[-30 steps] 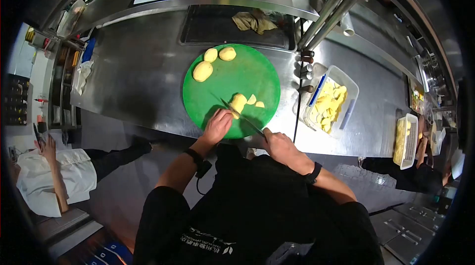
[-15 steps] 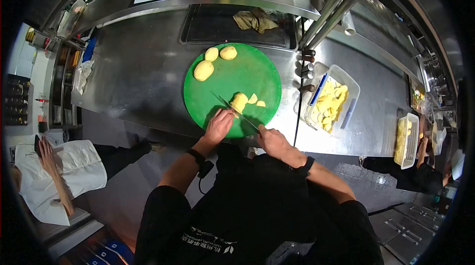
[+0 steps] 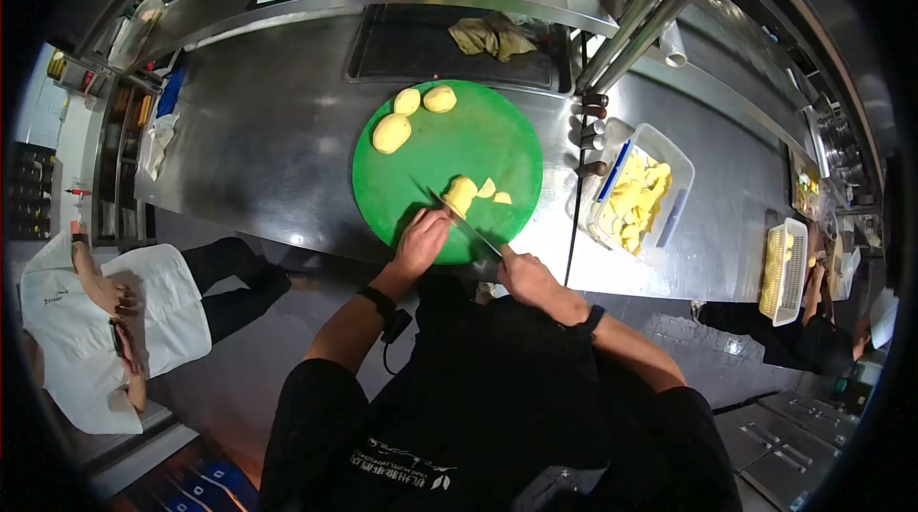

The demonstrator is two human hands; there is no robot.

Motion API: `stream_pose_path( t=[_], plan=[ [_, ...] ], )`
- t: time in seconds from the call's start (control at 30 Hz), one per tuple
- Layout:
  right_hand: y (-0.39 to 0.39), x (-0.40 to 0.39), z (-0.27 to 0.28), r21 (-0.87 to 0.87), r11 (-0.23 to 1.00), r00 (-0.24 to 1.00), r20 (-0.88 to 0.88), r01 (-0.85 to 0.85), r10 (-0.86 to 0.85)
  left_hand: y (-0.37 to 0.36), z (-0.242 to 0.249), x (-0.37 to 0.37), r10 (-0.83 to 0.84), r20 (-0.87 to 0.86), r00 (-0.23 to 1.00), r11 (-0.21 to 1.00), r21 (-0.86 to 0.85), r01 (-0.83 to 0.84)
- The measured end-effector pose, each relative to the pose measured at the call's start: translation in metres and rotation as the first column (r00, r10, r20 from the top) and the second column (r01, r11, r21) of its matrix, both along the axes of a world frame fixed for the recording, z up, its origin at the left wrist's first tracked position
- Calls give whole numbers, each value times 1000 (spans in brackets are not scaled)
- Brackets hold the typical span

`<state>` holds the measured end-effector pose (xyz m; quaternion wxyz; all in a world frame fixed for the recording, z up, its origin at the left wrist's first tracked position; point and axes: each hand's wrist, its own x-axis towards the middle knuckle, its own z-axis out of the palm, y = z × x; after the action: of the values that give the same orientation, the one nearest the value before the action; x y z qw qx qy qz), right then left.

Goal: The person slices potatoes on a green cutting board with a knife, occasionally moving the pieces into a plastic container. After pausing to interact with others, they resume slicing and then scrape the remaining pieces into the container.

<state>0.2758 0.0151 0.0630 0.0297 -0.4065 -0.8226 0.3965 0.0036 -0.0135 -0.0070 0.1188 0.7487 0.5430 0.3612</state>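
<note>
On a round green cutting board (image 3: 449,144), my left hand (image 3: 422,239) presses its fingers against a peeled, partly cut potato (image 3: 461,193). My right hand (image 3: 528,276) is closed round the handle of a knife, whose blade (image 3: 481,238) lies along the near side of that potato. Two small cut pieces (image 3: 494,192) rest just right of it. Three whole peeled potatoes (image 3: 392,133) sit at the board's upper left. A clear plastic container (image 3: 681,189) to the right of the board holds many yellow potato pieces (image 3: 635,206).
Behind the board is a dark tray (image 3: 402,48) with a crumpled cloth (image 3: 491,37). Several knife handles (image 3: 593,141) stand between board and container. A white basket (image 3: 790,273) is at far right. A person in white (image 3: 163,306) stands at left; another person's dark sleeve (image 3: 813,345) shows at right.
The person at left has moved their arms, bringing both hands in front of the body. My hands, the knife and the potatoes look almost the same.
</note>
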Motion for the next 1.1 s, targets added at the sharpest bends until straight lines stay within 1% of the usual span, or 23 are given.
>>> stream_pose_path(
  t=[0.07, 0.17, 0.27, 0.37, 0.47, 0.53, 0.57, 0.63, 0.67, 0.7, 0.73, 0.77, 0.8, 0.83, 0.87, 0.93, 0.97, 1.0, 1.07, 1.1],
  plan=[
    [1, -2, -19, 10, 1000, 1000, -18, 1, -1, -1, -1, -1, -1, -8, 1000, 1000, -3, 1],
    [11, -6, 14, 34, 998, 999, 15, -53, 53, -3, 0, 0, 6, 1, 1000, 1000, -4, -6],
    [18, -4, 41, -6, 1000, 1000, -3, -8, 8, -3, 4, 0, 12, 27, 1000, 1000, -18, -12],
    [29, 6, 53, 32, 998, 998, 34, -55, 54, -15, -8, -17, 182, 19, 983, 979, 88, -183],
    [36, 13, 82, 104, 987, 988, 113, -120, 108, -34, 17, -40, 328, 76, 942, 943, 28, -331],
    [40, 16, 95, 179, 966, 969, 196, -189, 154, -39, 23, -53, 430, 99, 897, 895, 85, -439],
    [42, 18, 93, 215, 954, 969, 176, -211, 174, -40, 25, -55, 479, 114, 870, 865, 111, -490],
    [45, 23, 84, 286, 925, 966, 141, -249, 216, -32, 43, -47, 409, 99, 907, 896, 143, -419],
    [47, 24, 83, 293, 918, 960, 161, -267, 228, -28, 55, -41, 377, 89, 922, 909, 159, -386],
    [49, 23, 82, 300, 909, 953, 180, -288, 243, -23, 69, -32, 281, 72, 957, 956, 63, -286],
    [50, 21, 82, 308, 900, 946, 198, -310, 258, -13, 86, -18, 150, 35, 988, 988, 27, -151],
    [52, 20, 83, 311, 897, 945, 199, -313, 261, -3, 101, -2, 14, 3, 1000, 1000, -13, -14],
    [52, 22, 86, 313, 896, 944, 201, -315, 262, 2, 110, 12, -103, -92, 990, 991, -91, 95],
    [54, 24, 88, 316, 896, 944, 205, -313, 258, 7, 109, 22, -167, -85, 982, 980, -125, 156],
    [55, 33, 86, 298, 910, 948, 222, -288, 228, 11, 108, 27, -235, -76, 969, 963, -157, 221],
    [57, 57, 84, 258, 939, 953, 258, -228, 161, 24, 93, 20, -135, -161, 978, 986, -114, 117],
    [60, 70, 93, 200, 963, 968, 207, -183, 141, 29, 89, 11, -51, -112, 992, 990, -135, 35],
    [54, 80, 97, 226, 973, 996, 80, -52, 34, 35, 81, 4, 63, -148, 987, 988, -134, -83],
    [46, 110, 64, 90, 981, 985, 8, 173, -174, 44, 56, 2, 130, -45, 991, 953, -269, -137],
    [44, 120, 49, -183, 933, 948, -16, 309, -317, 48, 42, 7, 80, -77, 994, 961, -260, -97]
  ],
)
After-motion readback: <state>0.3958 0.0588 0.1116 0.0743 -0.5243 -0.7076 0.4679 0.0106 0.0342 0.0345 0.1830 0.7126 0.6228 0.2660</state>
